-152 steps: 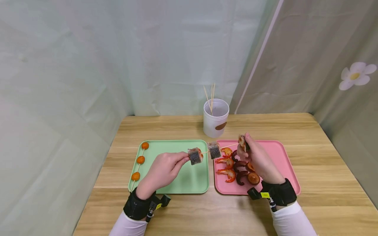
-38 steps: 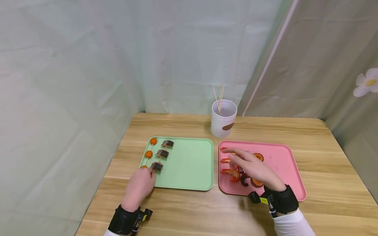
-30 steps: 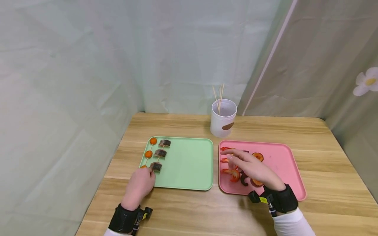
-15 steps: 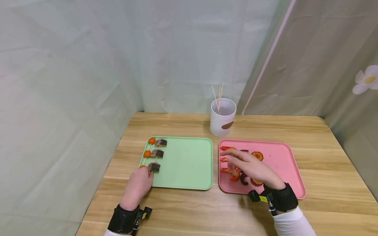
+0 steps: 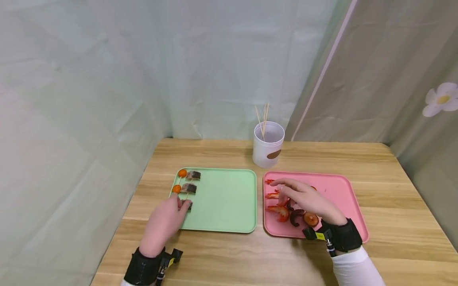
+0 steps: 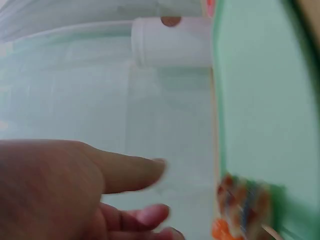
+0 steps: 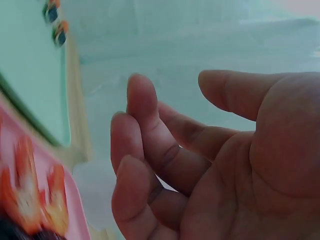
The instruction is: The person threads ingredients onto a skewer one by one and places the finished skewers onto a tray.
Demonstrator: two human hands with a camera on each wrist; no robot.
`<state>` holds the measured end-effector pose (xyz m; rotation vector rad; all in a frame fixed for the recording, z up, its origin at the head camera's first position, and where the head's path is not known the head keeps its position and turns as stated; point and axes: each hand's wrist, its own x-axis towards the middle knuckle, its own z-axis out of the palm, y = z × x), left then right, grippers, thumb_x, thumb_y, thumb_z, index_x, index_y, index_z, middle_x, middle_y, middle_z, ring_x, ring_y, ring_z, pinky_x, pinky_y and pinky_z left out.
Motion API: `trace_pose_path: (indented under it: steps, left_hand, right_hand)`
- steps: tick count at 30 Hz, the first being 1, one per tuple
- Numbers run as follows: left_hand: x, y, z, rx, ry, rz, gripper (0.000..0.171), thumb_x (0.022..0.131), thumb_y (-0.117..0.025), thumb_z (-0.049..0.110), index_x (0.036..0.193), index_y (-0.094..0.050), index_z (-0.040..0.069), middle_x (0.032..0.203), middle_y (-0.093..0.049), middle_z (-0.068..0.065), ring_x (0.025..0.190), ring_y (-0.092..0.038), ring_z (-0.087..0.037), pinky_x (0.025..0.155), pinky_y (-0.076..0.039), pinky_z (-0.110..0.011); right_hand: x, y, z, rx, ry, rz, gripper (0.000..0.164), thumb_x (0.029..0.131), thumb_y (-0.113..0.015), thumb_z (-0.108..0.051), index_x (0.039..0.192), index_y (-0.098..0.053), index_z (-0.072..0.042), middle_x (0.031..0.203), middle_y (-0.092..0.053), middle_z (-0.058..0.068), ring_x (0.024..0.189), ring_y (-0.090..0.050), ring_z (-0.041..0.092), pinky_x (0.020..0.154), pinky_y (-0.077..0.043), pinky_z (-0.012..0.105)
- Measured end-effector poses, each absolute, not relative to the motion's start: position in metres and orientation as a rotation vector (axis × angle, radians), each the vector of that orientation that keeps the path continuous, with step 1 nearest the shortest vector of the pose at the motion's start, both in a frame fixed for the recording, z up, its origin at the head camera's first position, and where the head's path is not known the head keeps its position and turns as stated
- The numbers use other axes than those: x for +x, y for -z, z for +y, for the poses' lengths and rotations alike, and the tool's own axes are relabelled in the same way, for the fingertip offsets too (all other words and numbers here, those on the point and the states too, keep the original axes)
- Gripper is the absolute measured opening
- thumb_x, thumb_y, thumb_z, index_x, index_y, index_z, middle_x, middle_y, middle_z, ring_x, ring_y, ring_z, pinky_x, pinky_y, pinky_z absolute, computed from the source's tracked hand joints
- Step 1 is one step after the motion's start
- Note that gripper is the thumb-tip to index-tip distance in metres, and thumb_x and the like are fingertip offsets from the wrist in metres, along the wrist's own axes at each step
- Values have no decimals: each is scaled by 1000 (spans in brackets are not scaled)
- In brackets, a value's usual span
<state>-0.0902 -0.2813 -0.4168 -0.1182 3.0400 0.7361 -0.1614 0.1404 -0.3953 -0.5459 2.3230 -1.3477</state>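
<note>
On the left side of the green tray (image 5: 225, 198) lies a skewer of dark-skinned fish chunks (image 5: 188, 188), right beside a skewer of orange balls (image 5: 182, 173). My left hand (image 5: 162, 224) is over the near end of both and covers part of them. In the left wrist view its thumb and fingers are parted, with the fish chunks off to the side. My right hand (image 5: 311, 202) hovers above the pink tray (image 5: 338, 194) with loosely bent fingers and nothing in them. Below it lie shrimp (image 5: 280, 212), curled dark tentacles (image 5: 295, 217) and round mushroom slices (image 5: 310, 219).
Behind the trays stands a white cup (image 5: 264, 155) with a few thin bamboo sticks (image 5: 265, 113) leaning in it. The wooden table (image 5: 229, 258) ends at a pale curtain (image 5: 222, 71) at the back and sides.
My left hand laid the fish skewer on the green tray, slid it left against the orange-ball skewer, and has now let go. My right hand came off the fish and stays above the pink tray.
</note>
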Motion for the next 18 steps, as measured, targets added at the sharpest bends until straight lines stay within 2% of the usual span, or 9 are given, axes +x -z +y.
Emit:
trace_pose_path:
  steps: [3,8,12,18]
  left_hand:
    - [-107,410,-270,-4,-722,3154,31,109,-63,30,92,-59,4,64,-49,-2,52,-45,-18,48,-34,-34]
    - [-144,398,-242,201,-672,3221,28,108,-65,30,99,-67,4,63,-51,0,49,-45,-16,45,-35,-33]
    - [-181,389,-216,337,-746,3115,27,110,-62,32,103,-70,6,61,-51,1,49,-47,-16,46,-35,-31]
    - [-243,382,-177,430,-907,2979,29,112,-54,31,117,-69,6,70,-59,-1,56,-54,-16,52,-42,-32]
  right_hand:
    - [-175,394,144,-561,1220,2446,45,114,-53,-42,146,-63,-13,124,-69,13,107,-65,31,96,-54,51]
    - [-205,390,152,-607,963,2564,48,114,-53,-38,146,-61,-3,132,-68,16,109,-67,28,101,-53,54]
    - [-228,378,159,-647,835,2605,41,114,-54,-29,140,-64,1,119,-71,18,102,-65,29,97,-54,55]
    - [-265,345,161,-689,722,2719,30,112,-58,-24,123,-71,1,95,-71,12,84,-64,23,79,-54,43]
